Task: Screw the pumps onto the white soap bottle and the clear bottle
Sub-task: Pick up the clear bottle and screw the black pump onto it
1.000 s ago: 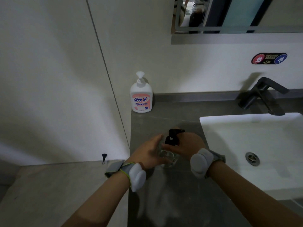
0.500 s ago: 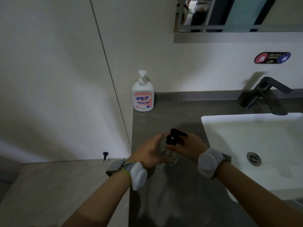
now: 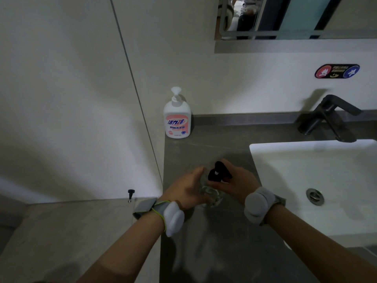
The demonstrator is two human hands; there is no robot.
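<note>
We on clear bottle (image 3: 210, 194): left hand (image 3: 186, 190) grip clamps bottle, right hand (image 3: 237, 185) grip pinches black pump (image 3: 216, 173). Next, likely: twist tight.

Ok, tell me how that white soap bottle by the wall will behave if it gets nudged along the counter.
The white soap bottle stands upright on a broad flat base, so it probably slides rather than rolls. Its tall pump raises the top, so a high push could tip it. How full it is cannot be told, so its weight is uncertain.
</note>
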